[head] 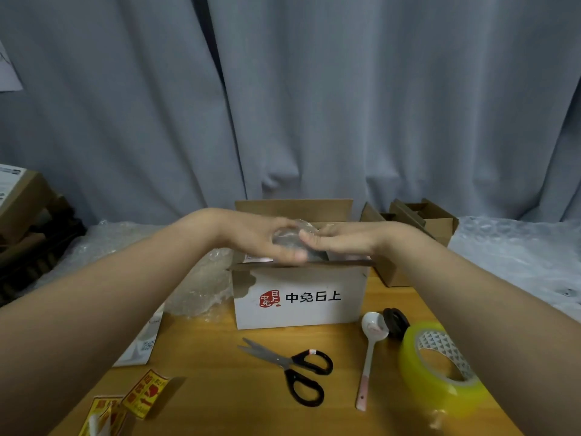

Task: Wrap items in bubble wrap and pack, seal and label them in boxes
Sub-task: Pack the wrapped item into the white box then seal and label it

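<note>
1. Wooden table (220,366) carried everything. Loose wrap (201,287) lay heaped at left, just beside the box.
2. The white box (298,297) stood at centre, open, with its far flap upright.
3. Both hands were over the opening with the bundle (294,236) between them. The left hand (261,237) gripped it, fingers over and thumb under. The right hand (342,242) laid its fingers against the other side, but I cannot tell whether it gripped.
4. The tape (440,366) sat near right, close under the right forearm, so an arm pulling back might knock it away.
5. The scissors (292,363) lay near centre and the labels (144,393) near left, so sealing and labelling were probably not yet done.
6. No tape showed on the bundle. Its wrap could spring loose on the way down, or snag the near flap and spill the item.
</note>
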### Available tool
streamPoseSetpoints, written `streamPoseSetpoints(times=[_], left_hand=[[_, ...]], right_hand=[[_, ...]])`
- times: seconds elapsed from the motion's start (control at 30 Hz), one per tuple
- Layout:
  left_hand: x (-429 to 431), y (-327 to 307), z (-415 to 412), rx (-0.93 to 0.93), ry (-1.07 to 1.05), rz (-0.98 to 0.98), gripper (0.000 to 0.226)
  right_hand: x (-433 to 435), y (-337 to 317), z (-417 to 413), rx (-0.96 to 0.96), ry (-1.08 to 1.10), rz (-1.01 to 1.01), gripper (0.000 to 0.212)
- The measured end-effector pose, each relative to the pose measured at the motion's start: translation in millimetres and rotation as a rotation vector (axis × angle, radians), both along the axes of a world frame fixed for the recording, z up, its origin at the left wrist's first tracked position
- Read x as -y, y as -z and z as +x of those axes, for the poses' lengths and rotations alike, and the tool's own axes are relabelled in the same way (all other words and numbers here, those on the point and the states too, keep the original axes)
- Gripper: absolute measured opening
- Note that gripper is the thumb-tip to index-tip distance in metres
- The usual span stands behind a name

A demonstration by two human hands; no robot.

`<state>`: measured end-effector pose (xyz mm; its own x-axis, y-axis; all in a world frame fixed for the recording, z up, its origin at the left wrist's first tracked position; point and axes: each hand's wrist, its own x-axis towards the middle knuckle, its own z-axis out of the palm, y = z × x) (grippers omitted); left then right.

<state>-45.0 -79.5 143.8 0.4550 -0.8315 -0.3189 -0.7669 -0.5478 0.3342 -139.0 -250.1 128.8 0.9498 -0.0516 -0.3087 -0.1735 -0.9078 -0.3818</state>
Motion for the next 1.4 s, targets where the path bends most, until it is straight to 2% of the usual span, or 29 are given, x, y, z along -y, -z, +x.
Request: streamPoseSetpoints(times=[0.07,0.1,0.13,0.2,0.23,0.3,0.33,0.4,0.47,0.53,0.67,0.7,0.83,0.9,1.0,1.13,1.27,1.33,1.4], left_hand=[[-1,0,-8,0.09,0.083,0.095,0.077],[0,2,-7,0.163,0.102,0.067,0.067],[0,3,-4,0.227,0.108,-0.031,0.054],[-1,8,7,0.324,0.047,-0.268,0.042],[0,12,14,0.396,0.005,-0.363,0.048],[3,20,25,0.594,-0.069,-0.48,0.07],[5,25,29,0.682,-0.108,-0.48,0.079],[10,36,35,0.742,-0.145,-0.39,0.09],[15,46,39,0.703,-0.136,-0.282,0.091],[19,50,40,0.664,-0.134,-0.241,0.086],[22,55,29,0.609,-0.159,-0.191,0.061],[21,59,27,0.56,-0.174,-0.158,0.061],[11,74,27,0.269,-0.225,-0.077,0.097],[9,78,27,0.279,-0.195,-0.1,0.102],[12,83,17,0.333,-0.179,-0.156,0.095],[18,88,6,0.386,-0.13,-0.115,0.078],[21,80,8,0.428,-0.123,-0.048,0.073],[23,77,7,0.442,-0.129,-0.008,0.072],[25,75,4,0.424,-0.144,0.016,0.076]], right_hand=[[1,-8,-3,-0.123,-0.042,-0.065,0.093],[3,-11,-5,-0.131,-0.044,-0.065,0.09],[5,-11,-5,-0.084,-0.033,-0.049,0.081],[10,-6,-2,0.173,0.022,-0.081,0.062],[13,-2,1,0.321,0.054,-0.161,0.06],[15,8,8,0.542,0.087,-0.35,0.07],[16,14,11,0.592,0.095,-0.418,0.078],[17,25,16,0.563,0.124,-0.463,0.092],[21,33,21,0.488,0.163,-0.452,0.098],[27,37,26,0.447,0.183,-0.409,0.096],[31,40,24,0.398,0.198,-0.339,0.062],[32,44,22,0.387,0.216,-0.289,0.056],[32,64,15,0.441,0.258,0.09,0.045],[33,68,13,0.475,0.248,0.069,0.042],[37,67,9,0.505,0.259,0.01,0.037],[43,69,7,0.473,0.277,0.017,0.034],[42,81,6,0.443,0.286,-0.142,0.041],[40,83,2,0.477,0.315,-0.118,0.042],[38,83,-5,0.546,0.32,-0.002,0.042]])
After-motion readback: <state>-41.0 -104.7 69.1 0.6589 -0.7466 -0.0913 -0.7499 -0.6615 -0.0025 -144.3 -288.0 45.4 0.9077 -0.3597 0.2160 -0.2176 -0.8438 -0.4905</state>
